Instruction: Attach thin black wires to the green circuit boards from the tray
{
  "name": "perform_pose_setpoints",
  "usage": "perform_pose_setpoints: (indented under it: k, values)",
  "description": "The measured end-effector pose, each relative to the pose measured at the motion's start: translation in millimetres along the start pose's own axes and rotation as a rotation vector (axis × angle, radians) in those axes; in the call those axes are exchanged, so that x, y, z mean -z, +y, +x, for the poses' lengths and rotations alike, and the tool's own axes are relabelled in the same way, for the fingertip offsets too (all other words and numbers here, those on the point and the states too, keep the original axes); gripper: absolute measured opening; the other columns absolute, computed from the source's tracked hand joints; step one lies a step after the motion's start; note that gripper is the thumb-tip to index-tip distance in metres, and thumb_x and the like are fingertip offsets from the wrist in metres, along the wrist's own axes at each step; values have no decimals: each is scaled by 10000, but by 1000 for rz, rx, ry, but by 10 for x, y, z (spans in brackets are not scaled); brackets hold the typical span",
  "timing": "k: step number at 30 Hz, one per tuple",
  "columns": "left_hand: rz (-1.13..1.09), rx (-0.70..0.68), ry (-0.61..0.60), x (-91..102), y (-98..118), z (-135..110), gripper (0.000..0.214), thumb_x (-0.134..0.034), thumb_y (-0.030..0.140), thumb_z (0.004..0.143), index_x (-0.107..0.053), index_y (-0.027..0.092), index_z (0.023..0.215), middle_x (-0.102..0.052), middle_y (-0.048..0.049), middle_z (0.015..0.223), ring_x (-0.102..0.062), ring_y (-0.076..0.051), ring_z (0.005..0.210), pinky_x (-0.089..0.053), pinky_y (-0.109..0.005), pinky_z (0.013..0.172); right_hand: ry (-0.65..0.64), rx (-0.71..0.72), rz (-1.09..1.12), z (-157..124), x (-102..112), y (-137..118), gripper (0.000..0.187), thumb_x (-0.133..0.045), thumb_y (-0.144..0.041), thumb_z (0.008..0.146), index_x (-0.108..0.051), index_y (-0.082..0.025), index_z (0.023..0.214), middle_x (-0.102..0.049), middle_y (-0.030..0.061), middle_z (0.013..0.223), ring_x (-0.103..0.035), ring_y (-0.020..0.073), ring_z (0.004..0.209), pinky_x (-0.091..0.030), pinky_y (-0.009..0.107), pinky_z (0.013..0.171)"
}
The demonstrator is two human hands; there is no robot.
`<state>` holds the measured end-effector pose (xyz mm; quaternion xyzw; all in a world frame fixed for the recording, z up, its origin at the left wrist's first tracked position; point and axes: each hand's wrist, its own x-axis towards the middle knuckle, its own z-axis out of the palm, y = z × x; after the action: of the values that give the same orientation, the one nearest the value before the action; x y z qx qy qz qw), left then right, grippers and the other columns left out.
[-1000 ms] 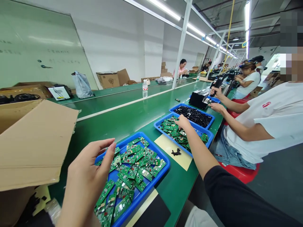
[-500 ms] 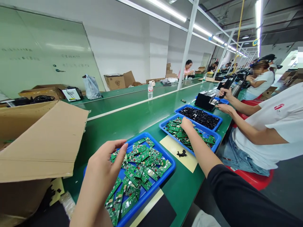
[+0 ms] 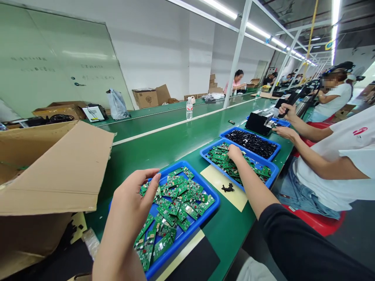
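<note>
My left hand (image 3: 131, 207) hovers over the near blue tray (image 3: 187, 234), which is heaped with green circuit boards (image 3: 181, 199). Its fingers are loosely spread, with the thumb tip just above the boards and nothing held. My right arm, in a black sleeve, stretches out to a second blue tray (image 3: 211, 160). There my right hand (image 3: 234, 152) rests on more green boards (image 3: 222, 160). Its fingers point away and are hidden behind the knuckles.
A third blue tray (image 3: 277, 148) holds black parts. A small black piece (image 3: 227, 188) lies on a yellow mat (image 3: 225, 197). An open cardboard box (image 3: 58, 168) stands at my left. A seated person (image 3: 336, 164) works at a black device (image 3: 259, 121). A water bottle (image 3: 189, 108) stands on the belt.
My left hand has dropped from a raised, spread pose down towards the near tray's boards. My right hand stays in the far tray. The view has shifted slightly.
</note>
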<state>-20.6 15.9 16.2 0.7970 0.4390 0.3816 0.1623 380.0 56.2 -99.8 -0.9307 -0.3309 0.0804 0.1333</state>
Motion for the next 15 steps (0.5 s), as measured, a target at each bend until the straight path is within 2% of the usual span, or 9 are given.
perform_pose_setpoints:
  k: [5,10,13,15]
  values:
    - [1,-26,12,4,15,-7,339,-478,482,840,-684,217,892,-711,-42,859,-658,-222,800,-515,-350,741,17,12,34,-90,58,-14,310,-568,-317,925,-553,-149,1185,-578,90,1175,-602,212,997,-527,413,836]
    - [-1,-12,1,20,-5,-12,351,-478,496,838,-682,217,899,-711,-46,851,-659,-221,785,-521,-344,740,113,52,121,-247,358,-25,315,-566,-325,925,-548,-148,1186,-584,88,1155,-605,208,978,-529,408,825]
    - [12,11,9,22,-20,1,362,-485,514,821,-684,220,896,-711,-47,845,-658,-224,762,-525,-344,725,136,188,195,-471,527,-122,307,-509,-307,952,-513,-136,1207,-609,78,1077,-630,175,871,-536,359,770]
    - [20,19,10,19,-20,13,364,-489,521,813,-686,224,884,-710,-47,840,-658,-225,754,-525,-344,718,91,344,239,-717,536,-281,295,-440,-260,965,-477,-121,1222,-625,71,1026,-641,139,769,-532,299,730]
